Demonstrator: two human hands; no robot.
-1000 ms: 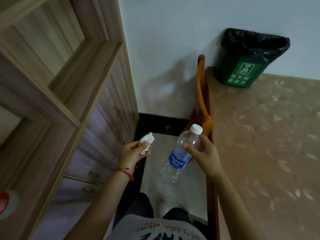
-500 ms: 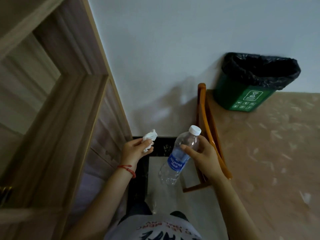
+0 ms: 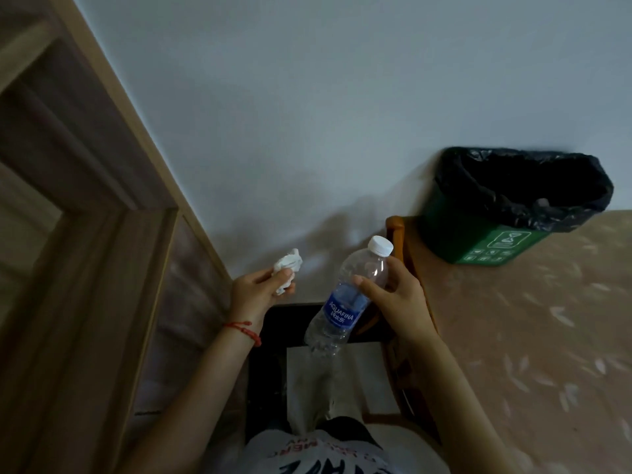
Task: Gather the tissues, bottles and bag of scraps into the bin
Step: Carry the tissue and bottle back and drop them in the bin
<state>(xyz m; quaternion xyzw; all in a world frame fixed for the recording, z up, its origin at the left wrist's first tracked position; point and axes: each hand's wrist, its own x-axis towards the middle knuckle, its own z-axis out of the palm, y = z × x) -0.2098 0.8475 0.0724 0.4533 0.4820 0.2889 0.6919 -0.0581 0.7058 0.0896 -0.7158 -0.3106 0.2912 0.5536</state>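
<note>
Gripping a crumpled tissue (image 3: 286, 270), left hand (image 3: 254, 295); right hand (image 3: 396, 295) grips bottle (image 3: 345, 299).

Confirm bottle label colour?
Blue with white lettering, on the bottle in the right hand; head view.

head cam | worn, faces forward-down | hands (image 3: 328, 299) near | single view

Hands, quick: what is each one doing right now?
Left hand: grips a crumpled white tissue.
Right hand: holds a clear Aquafina water bottle near its neck, cap on.
</note>
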